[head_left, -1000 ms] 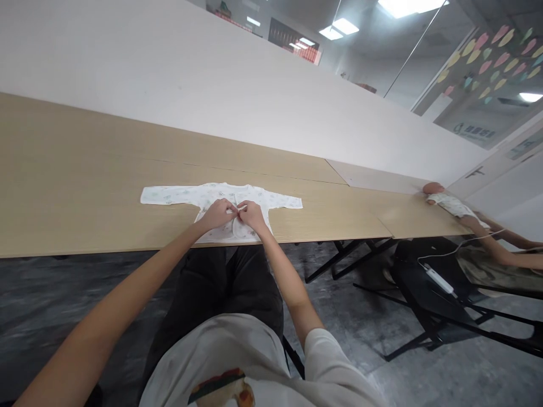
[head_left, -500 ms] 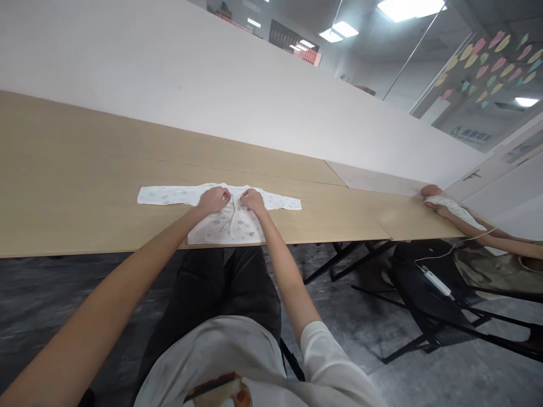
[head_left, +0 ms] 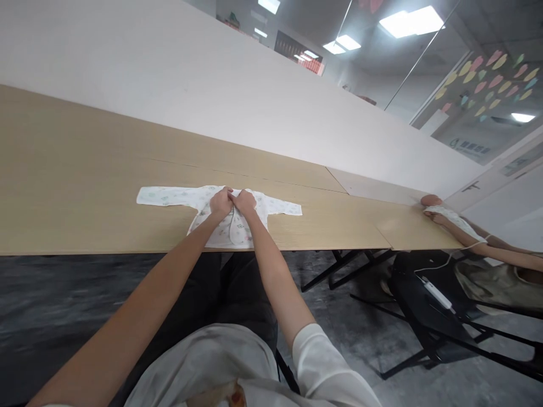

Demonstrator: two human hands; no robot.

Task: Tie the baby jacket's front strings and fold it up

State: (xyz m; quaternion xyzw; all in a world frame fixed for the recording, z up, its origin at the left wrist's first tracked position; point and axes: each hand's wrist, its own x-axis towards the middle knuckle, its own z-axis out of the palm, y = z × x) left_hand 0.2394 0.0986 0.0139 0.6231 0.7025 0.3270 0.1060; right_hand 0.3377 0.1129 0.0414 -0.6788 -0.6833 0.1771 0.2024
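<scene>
A small white baby shirt (head_left: 172,196) with a scattered print lies spread on the wooden table, both sleeves stretched out sideways. Its lower hem reaches the table's near edge. My left hand (head_left: 222,202) is closed on the shirt's front near the neckline. Right beside it, my right hand (head_left: 245,202) pinches the other side of the front opening. The two hands meet at the shirt's middle, fingertips together. Whatever small part of the fabric sits between the fingers is hidden.
The long wooden table (head_left: 85,164) runs along a white wall (head_left: 169,85) with glass above. At the far right, another person's hands (head_left: 436,216) handle a similar printed garment on a doll. A black folding chair (head_left: 424,299) holding a white power strip (head_left: 439,295) stands there.
Both hands have come together at the shirt's middle, near the neckline; before, they were a little apart. The shirt stays in about the same place.
</scene>
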